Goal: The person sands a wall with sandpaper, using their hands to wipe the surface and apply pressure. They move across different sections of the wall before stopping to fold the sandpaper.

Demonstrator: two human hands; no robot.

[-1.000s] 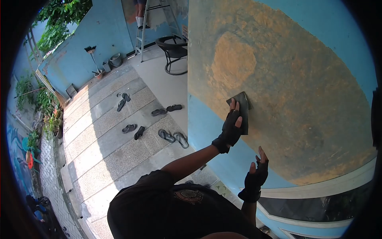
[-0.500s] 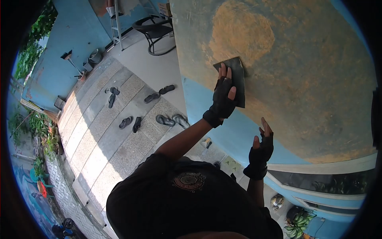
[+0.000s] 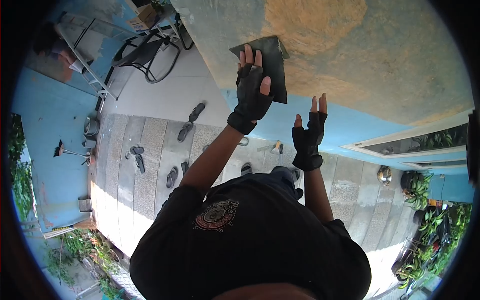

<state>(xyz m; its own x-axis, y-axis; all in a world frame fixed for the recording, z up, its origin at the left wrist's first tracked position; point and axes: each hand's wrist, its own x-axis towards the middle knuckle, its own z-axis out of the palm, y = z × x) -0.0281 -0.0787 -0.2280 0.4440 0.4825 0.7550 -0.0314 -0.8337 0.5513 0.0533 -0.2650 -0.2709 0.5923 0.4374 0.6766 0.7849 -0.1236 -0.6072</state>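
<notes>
My left hand [image 3: 251, 95], in a black fingerless glove, presses a dark sheet of sandpaper [image 3: 276, 70] against the wall [image 3: 345, 70]. Its fingers lie extended over the sheet, the thumb spread along the right part. One corner of the sandpaper sticks out past the fingertips. The wall there is painted grey-green with rough orange-brown patches, above a light blue band. My right hand [image 3: 309, 132], gloved the same way, is raised by the blue band with fingers stretched and thumb apart, holding nothing.
A black chair [image 3: 142, 57] and a stepladder [image 3: 90, 65] with a person [image 3: 62, 52] beside it are at the upper left. Several sandals [image 3: 185, 131] lie on the paved floor [image 3: 155, 135]. A window [image 3: 415, 142] and potted plants [image 3: 420, 190] are on the right.
The view has turned, so the wall and floor appear rotated. The left hand stays on the sandpaper against the wall. The right hand's fingers are straighter and more spread.
</notes>
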